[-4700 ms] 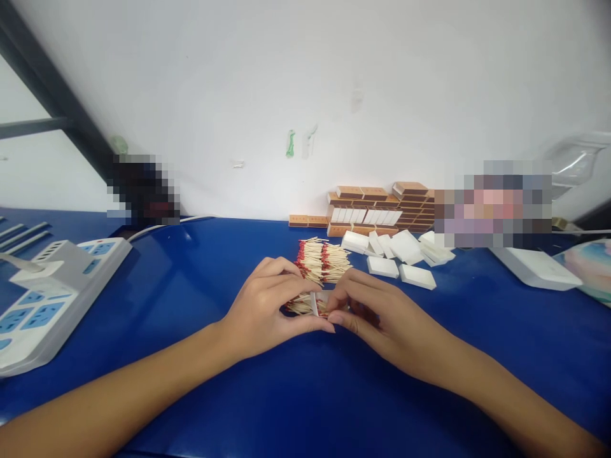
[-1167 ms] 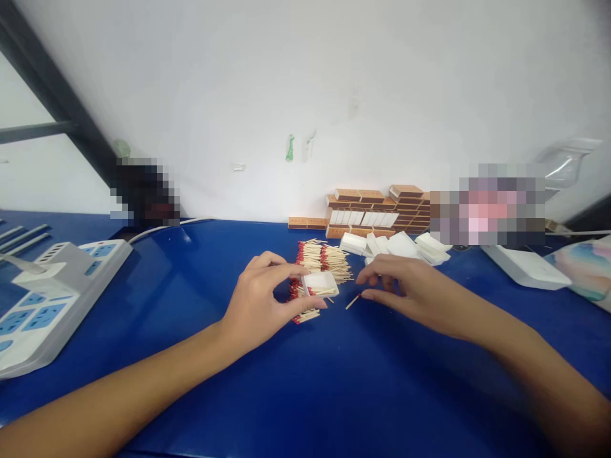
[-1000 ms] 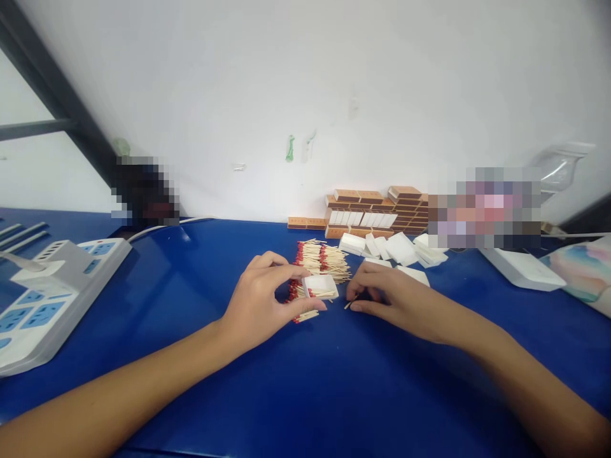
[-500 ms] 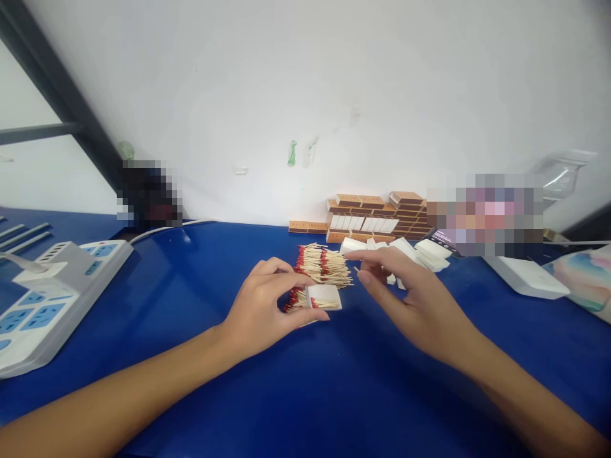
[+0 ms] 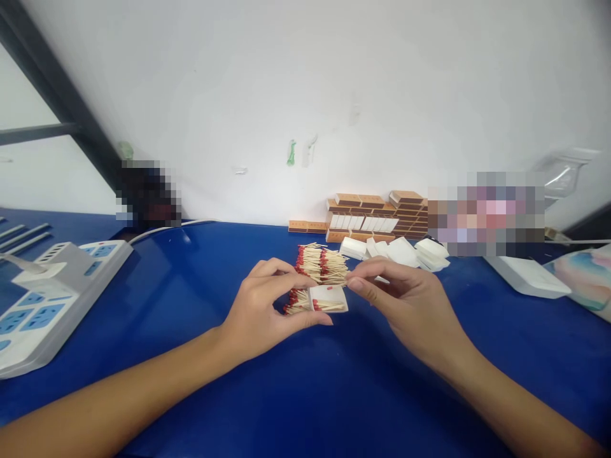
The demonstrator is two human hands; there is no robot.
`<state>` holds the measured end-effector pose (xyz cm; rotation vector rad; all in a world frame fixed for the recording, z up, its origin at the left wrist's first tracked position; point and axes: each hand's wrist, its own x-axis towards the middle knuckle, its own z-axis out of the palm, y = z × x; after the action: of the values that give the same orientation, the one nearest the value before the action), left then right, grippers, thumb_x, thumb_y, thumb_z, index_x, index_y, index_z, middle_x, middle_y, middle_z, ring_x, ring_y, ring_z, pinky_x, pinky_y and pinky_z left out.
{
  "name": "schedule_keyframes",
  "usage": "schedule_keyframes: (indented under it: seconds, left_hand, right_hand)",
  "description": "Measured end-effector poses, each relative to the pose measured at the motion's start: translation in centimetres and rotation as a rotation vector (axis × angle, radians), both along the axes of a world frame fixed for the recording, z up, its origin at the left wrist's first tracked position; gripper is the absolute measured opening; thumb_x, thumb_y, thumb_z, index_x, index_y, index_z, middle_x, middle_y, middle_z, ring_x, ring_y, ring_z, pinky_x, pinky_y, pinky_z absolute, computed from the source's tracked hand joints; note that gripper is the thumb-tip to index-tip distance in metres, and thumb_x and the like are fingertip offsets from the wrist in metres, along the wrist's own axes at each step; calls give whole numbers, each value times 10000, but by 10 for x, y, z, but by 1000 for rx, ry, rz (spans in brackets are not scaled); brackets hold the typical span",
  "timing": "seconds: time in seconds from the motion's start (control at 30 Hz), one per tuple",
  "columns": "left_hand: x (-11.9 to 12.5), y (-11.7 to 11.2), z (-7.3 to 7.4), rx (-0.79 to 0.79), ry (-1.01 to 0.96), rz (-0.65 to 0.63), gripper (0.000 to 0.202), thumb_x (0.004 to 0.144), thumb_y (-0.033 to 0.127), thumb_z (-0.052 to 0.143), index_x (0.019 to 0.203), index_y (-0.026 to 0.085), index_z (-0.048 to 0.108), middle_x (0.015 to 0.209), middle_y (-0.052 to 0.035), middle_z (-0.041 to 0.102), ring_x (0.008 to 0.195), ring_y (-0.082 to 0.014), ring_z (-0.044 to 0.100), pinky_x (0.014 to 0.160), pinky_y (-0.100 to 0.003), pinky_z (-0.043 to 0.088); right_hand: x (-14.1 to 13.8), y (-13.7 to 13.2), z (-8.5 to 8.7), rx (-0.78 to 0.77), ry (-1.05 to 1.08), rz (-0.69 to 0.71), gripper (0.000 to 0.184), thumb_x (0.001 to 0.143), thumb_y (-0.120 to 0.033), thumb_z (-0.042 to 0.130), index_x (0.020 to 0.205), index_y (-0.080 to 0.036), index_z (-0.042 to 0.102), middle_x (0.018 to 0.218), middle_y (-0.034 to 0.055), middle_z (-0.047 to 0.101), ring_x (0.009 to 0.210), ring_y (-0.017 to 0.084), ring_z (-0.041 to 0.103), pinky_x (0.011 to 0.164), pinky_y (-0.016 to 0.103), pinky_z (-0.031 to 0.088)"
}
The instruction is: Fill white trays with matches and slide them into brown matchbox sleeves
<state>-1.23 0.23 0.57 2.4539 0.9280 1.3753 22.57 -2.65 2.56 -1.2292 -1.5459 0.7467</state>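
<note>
My left hand (image 5: pixel 260 302) is closed around a small white matchbox tray (image 5: pixel 321 291), thumb along its near side and fingers at the far side. A few red-headed matches (image 5: pixel 329 305) lie inside it. Thumb and index finger of my right hand (image 5: pixel 410 296) pinch a match (image 5: pixel 330 287), its red head over the tray. Just behind the tray lies a pile of loose matches (image 5: pixel 324 264), heads to the left. More loose matches (image 5: pixel 296 302) show between my left hand and the tray, partly covered by the fingers.
Several empty white trays (image 5: pixel 403 252) lie behind my right hand. Brown matchboxes (image 5: pixel 359 202) are stacked against the wall, some with white sides showing. A white power strip (image 5: pixel 67 299) sits at the left on the blue table (image 5: pixel 305 394). Blurred patches hide things at both sides.
My right hand has moved left and slightly down, bringing the match over the tray. The tray in my left hand has shifted slightly to the right.
</note>
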Motion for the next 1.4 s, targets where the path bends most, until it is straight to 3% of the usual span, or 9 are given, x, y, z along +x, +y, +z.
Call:
schedule_keyframes:
  seconds: [0.43,0.53,0.67,0.8,1.03,1.23,1.4]
  left_hand:
    - [0,0,0,-9,10,21,435,711,510,930,1014,226,800,960,-59,754,855,-211,693,784,-378,545]
    - [0,2,-1,-18,31,37,426,731,505,920,1023,221,795,950,-63,756,865,-220,696,783,-387,554]
    - [-2,6,1,-41,-18,113,381,759,451,916,1026,214,782,948,-54,768,905,-225,698,810,-388,574]
    - [-2,7,3,-53,-44,138,361,774,435,909,1028,219,772,959,-42,778,919,-218,697,812,-373,586]
    - [0,2,2,30,11,75,393,791,458,893,1056,202,759,942,-65,786,917,-233,699,825,-413,588]
    - [1,2,2,39,21,60,405,780,468,895,1041,187,765,925,-73,776,904,-238,693,800,-410,577]
    - [0,3,1,40,27,59,421,767,470,903,1040,181,768,926,-76,768,902,-240,691,807,-415,573]
  right_hand:
    - [-8,2,-10,-17,-81,115,261,918,-509,744,893,-255,795,1028,78,713,958,241,662,781,384,545]
    - [-2,5,-8,4,-87,63,265,940,-506,717,907,-250,773,1001,64,725,948,241,667,775,378,538]
    - [14,15,-13,72,-371,-38,213,977,-438,671,975,-246,763,929,57,712,882,244,632,771,400,512]
    - [24,24,-23,164,-609,13,152,972,-363,683,1031,-247,763,979,82,699,970,286,598,856,463,492]
    - [17,29,-33,261,-661,105,88,981,-280,678,1024,-244,747,1004,87,653,975,276,577,851,467,500]
    - [17,31,-36,261,-689,133,67,982,-230,658,929,-221,699,985,86,637,956,268,572,843,463,505]
    - [19,30,-34,257,-694,147,66,997,-251,646,961,-225,695,986,87,631,963,272,572,850,463,507]
